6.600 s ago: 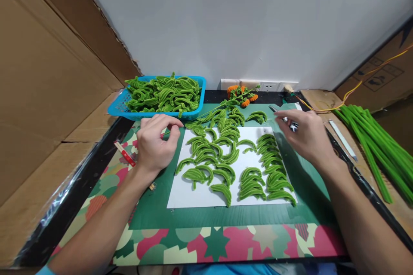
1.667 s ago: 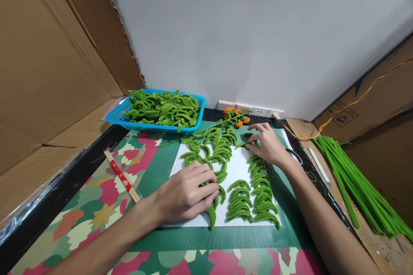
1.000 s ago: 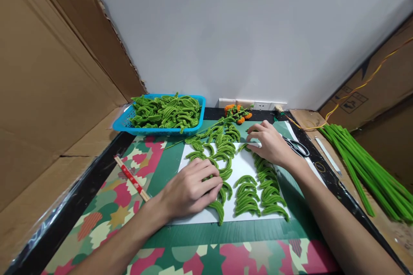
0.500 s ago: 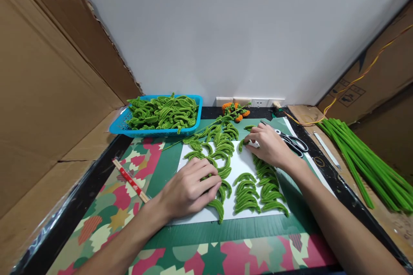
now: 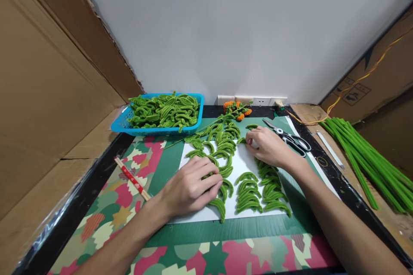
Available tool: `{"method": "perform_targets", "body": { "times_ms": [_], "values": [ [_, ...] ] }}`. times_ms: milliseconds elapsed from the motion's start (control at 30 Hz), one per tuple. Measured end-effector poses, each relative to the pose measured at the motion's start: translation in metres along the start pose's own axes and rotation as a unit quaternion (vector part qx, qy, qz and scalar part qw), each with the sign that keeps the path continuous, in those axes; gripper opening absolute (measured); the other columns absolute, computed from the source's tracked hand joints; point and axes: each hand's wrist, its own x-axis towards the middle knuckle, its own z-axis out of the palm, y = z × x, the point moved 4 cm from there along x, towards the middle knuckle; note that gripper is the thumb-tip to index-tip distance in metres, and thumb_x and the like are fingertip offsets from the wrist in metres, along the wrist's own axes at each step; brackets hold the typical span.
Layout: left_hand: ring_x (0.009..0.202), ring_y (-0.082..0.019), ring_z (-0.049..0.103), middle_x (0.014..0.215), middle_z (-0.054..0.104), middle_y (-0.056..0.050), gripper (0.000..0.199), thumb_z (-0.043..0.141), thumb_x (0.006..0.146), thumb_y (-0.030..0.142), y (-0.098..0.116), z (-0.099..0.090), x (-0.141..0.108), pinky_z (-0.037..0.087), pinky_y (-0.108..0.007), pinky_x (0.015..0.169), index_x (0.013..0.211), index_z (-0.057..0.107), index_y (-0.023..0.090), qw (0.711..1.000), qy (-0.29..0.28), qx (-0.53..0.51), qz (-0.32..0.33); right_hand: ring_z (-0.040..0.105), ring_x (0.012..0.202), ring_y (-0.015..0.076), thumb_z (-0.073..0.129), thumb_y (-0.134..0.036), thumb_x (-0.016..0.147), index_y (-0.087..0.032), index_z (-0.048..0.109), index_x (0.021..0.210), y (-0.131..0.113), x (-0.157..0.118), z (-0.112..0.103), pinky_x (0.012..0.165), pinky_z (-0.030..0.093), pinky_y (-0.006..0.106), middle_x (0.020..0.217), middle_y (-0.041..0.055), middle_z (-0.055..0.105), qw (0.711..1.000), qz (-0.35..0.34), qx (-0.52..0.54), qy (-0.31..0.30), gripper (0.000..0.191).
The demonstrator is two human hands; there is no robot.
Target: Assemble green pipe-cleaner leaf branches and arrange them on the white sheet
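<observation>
Curved green fuzzy pieces (image 5: 248, 193) lie in stacked columns on a white sheet (image 5: 243, 159). My left hand (image 5: 195, 184), palm down with fingers curled together, rests over the left column; what its fingertips hold, if anything, is hidden. At the upper right of the sheet, my right hand (image 5: 266, 144) pinches the end of a small green piece (image 5: 241, 141). Another green piece (image 5: 251, 126) lies just behind that hand. Black-handled scissors (image 5: 290, 139) lie to its right.
A blue basket (image 5: 155, 131) heaped with green pieces stands at the back left. Orange flowers (image 5: 237, 109) on a green stem lie near the wall. Red-wrapped chopsticks (image 5: 132, 178) are at left; long green stems (image 5: 368, 163) and a white tool (image 5: 331, 150) at right.
The small green piece at my right fingertips has turned from nearly upright to more level. My left hand keeps its place, and the whole view has shifted slightly.
</observation>
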Motion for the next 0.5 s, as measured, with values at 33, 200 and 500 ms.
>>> {"method": "perform_targets", "body": {
  "times_ms": [33,200,500],
  "values": [
    [0.086,-0.021,0.060,0.093,0.072,-0.007,0.010,0.062,0.101,0.009,0.000,0.000,0.000,0.041,-0.036,0.079,0.099,0.070,0.015,1.000,0.000,0.001,0.000,0.062,0.083,0.0249,0.066,-0.011,0.095,-0.021,0.068,0.086,0.000,-0.001,-0.001,0.074,0.041,0.036,0.087,0.0072,0.073,1.000,0.005,0.012,-0.006,0.014],
    [0.086,-0.021,0.060,0.094,0.072,-0.007,0.009,0.063,0.100,0.009,-0.002,0.000,-0.001,0.041,-0.037,0.079,0.100,0.070,0.015,1.000,0.004,0.004,-0.001,0.063,0.095,0.0270,0.064,-0.011,0.096,-0.022,0.068,0.088,0.001,-0.004,-0.003,0.084,0.046,0.036,0.096,0.0082,0.072,0.998,-0.030,0.056,-0.008,0.014],
    [0.086,-0.020,0.060,0.093,0.072,-0.007,0.011,0.062,0.101,0.009,-0.002,-0.002,0.000,0.042,-0.037,0.078,0.099,0.070,0.016,1.000,0.009,0.012,0.002,0.060,0.079,0.0185,0.060,-0.010,0.090,-0.023,0.062,0.088,0.000,-0.010,-0.015,0.073,0.045,0.029,0.090,0.0018,0.069,0.975,-0.021,0.213,0.050,0.013]
  ]
}}
